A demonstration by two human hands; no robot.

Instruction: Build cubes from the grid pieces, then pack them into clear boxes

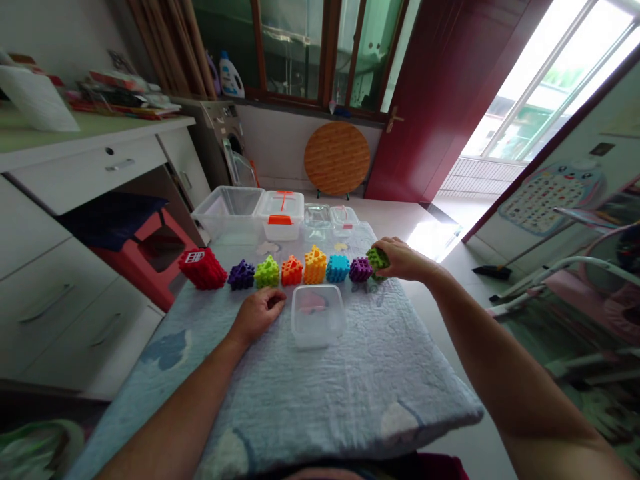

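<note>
My right hand is closed around a dark green stack of interlocking plastic blocks at the right end of a row. My left hand rests on the cloth, its fingers curled in with nothing visible in them. Just beyond it stand the lime green block stack and the orange one. Also in the row are red, dark blue, yellow, light blue and purple stacks. Between my hands sits a clear plastic container, open at the top.
A patterned blue cloth covers the table. Behind the row stand a large clear bin, a box with orange latches, and two smaller clear containers, one with a red latch. A red stool is left of the table.
</note>
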